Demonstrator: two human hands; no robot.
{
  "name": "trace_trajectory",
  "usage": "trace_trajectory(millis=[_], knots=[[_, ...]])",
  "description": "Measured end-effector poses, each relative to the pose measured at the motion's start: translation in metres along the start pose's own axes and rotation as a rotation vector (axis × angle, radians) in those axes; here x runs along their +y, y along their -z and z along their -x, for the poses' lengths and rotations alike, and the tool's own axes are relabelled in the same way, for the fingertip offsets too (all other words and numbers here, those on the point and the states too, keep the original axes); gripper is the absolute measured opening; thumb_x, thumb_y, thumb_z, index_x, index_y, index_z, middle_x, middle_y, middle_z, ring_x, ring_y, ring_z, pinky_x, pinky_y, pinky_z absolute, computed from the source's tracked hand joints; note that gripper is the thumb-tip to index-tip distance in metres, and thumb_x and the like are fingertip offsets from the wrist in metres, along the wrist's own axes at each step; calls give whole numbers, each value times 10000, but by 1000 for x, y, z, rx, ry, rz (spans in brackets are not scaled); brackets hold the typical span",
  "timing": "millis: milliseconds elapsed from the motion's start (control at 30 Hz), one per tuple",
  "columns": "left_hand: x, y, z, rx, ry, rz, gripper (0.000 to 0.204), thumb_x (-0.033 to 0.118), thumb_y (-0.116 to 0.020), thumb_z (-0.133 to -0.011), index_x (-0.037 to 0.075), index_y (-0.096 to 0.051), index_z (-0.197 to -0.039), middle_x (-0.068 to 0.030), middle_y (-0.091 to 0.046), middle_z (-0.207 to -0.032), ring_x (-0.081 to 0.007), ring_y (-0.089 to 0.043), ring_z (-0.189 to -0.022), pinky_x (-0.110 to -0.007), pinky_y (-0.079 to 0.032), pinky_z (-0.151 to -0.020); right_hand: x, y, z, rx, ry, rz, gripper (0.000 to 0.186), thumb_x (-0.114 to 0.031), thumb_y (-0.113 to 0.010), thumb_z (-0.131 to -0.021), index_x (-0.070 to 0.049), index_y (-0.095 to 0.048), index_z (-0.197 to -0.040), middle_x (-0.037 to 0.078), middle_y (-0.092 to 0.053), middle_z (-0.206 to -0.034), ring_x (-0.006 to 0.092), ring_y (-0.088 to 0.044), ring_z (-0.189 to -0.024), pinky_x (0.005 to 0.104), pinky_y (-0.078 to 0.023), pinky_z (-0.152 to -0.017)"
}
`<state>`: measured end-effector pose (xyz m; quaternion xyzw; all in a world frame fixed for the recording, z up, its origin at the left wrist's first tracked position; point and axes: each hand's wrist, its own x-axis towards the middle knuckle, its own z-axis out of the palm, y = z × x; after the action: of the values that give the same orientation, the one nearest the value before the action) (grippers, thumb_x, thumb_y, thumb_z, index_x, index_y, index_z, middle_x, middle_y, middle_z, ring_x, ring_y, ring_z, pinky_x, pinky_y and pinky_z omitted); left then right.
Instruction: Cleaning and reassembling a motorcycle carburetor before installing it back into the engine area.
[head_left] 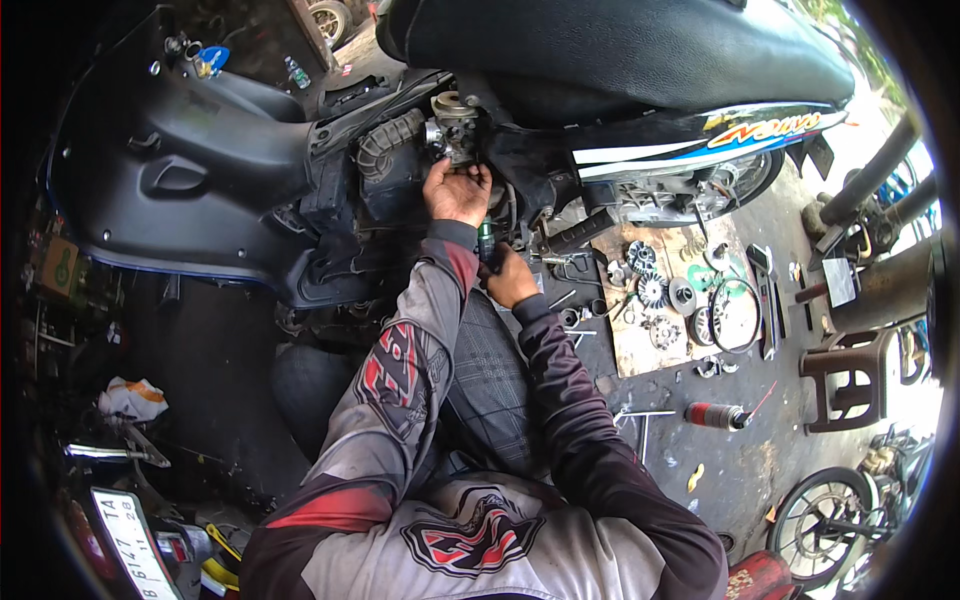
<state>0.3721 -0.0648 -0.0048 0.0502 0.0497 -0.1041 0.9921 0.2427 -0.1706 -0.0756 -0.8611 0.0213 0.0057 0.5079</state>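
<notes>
A metal carburetor (455, 120) sits in the opened middle of a scooter, beside a ribbed black intake hose (388, 145). My left hand (458, 193) reaches up to its underside, palm turned up, with thumb and fingers curled against its lower part. The fingertips are partly hidden there. Below and to the right, my right hand (513, 277) is closed around a green-handled tool (487, 240), whose working end I cannot make out. The scooter's black leg shield panel (190, 170) spreads to the left, and its black seat (620, 55) lies above right.
Clutch and pulley parts (653, 291) lie with a black belt (735, 315) on a stained cardboard sheet (640, 355) at right. A spray can (717, 415) and T-handle wrench (643, 420) rest on the floor. Farther right stands a brown plastic stool (850, 375); a wheel (825, 525) is at lower right.
</notes>
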Motion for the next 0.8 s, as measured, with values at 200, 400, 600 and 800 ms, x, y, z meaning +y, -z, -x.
trace_trajectory(millis=[200,400,600,800], knots=[[-17,6,1,-7,-79,-196,270,394,-616,-990,125,-625,-1014,5,-600,-873,-176,-509,-756,-371,-476,-787,2,24,50,-80,20,-8,694,-353,-691,-918,106,-451,-1380,354,-626,-1215,439,-630,-1157,446,-493,-977],[-29,0,2,291,-219,-396,419,570,-667,-918,213,-587,-1123,42,-534,-978,-141,-467,-700,-364,-490,-680,11,40,85,-114,-77,-48,740,-415,-692,-918,121,-464,-1374,323,-653,-1151,411,-666,-1058,429,-515,-910],[-24,2,-4,387,-213,-286,523,575,-720,-863,205,-603,-1214,35,-524,-923,-129,-455,-625,-312,-496,-600,18,46,99,-193,-106,-162,677,-389,-699,-924,112,-487,-1328,227,-668,-970,330,-677,-887,406,-518,-778],[-33,-13,-3,533,-134,-233,510,573,-704,-875,191,-608,-1198,27,-527,-844,-111,-459,-599,-308,-516,-606,19,61,116,-187,-73,-211,517,-302,-679,-952,66,-502,-1268,140,-646,-885,194,-628,-725,325,-494,-648]])
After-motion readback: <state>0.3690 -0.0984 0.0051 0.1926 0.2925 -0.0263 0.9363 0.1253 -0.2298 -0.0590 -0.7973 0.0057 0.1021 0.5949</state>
